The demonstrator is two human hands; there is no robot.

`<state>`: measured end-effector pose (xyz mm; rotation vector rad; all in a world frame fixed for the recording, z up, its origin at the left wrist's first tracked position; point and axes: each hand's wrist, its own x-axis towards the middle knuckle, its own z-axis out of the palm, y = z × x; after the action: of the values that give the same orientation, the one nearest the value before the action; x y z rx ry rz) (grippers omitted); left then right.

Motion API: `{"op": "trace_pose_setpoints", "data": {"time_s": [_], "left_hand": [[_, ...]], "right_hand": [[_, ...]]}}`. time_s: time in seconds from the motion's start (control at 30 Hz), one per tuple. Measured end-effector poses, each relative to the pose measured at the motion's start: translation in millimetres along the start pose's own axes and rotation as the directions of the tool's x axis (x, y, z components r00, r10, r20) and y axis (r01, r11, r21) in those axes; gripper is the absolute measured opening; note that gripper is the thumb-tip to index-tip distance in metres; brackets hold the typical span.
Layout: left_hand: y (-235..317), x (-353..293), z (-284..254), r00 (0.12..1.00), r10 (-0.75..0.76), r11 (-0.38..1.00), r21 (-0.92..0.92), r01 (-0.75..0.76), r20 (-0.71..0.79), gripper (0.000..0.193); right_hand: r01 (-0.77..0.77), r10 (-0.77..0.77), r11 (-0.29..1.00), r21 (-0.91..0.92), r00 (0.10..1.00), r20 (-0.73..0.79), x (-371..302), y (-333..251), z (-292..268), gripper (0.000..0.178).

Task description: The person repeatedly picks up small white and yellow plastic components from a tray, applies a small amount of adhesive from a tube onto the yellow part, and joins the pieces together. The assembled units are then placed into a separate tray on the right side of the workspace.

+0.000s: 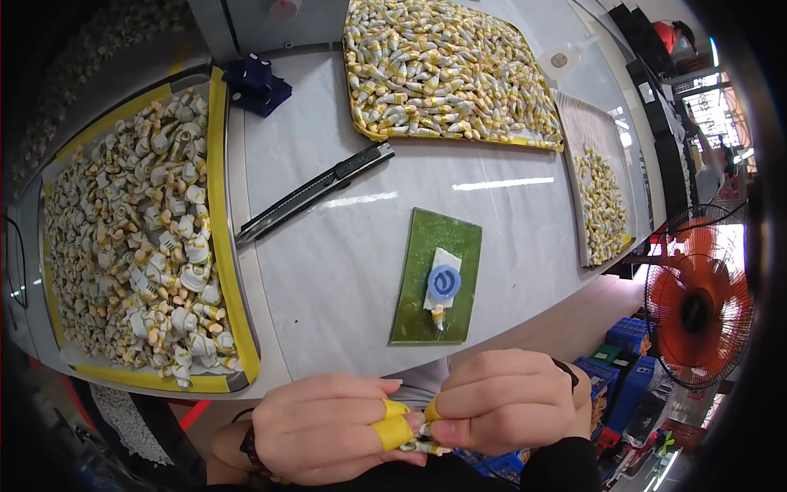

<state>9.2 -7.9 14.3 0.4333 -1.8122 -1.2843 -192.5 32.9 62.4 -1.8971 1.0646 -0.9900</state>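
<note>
My left hand (328, 428) and my right hand (510, 402) meet at the lower middle, close to my body. Yellow tape wraps some of their fingertips. Both are closed, pinching a small white-and-yellow moulded piece (425, 448) between them; the fingers cover most of it. Beyond them a green mat (410, 303) lies on the table. A round blue mould (443, 281) with a curved groove rests there on a white pad (448, 256). Just below the mould is a small white-and-peach figure piece (438, 318).
A black utility knife (320, 190) lies slantwise on the table (328, 295). A yellow-edged tray (246, 353) of white pieces stands left. Another tray (459, 141) of small pieces is at the back, a smaller one (584, 259) at right. Dark blue cloth (257, 84) and an orange fan (697, 312) flank these.
</note>
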Motion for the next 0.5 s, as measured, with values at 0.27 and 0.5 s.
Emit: {"op": "trace_pose_setpoints", "data": {"time_s": [0.27,0.5], "left_hand": [[0.4,5.4,-0.2,0.998,0.064,0.997,-0.045,-0.064,0.006,0.028],[-0.6,0.8,1.9,0.999,0.029,0.999,0.026,-0.028,-0.017,0.029]], "right_hand": [[0.021,-0.021,1.000,0.001,0.999,0.029,0.3,0.7,-1.7,0.016],[0.053,-0.052,0.997,-0.055,0.998,0.023,-2.0,1.0,-2.8,0.016]]}}
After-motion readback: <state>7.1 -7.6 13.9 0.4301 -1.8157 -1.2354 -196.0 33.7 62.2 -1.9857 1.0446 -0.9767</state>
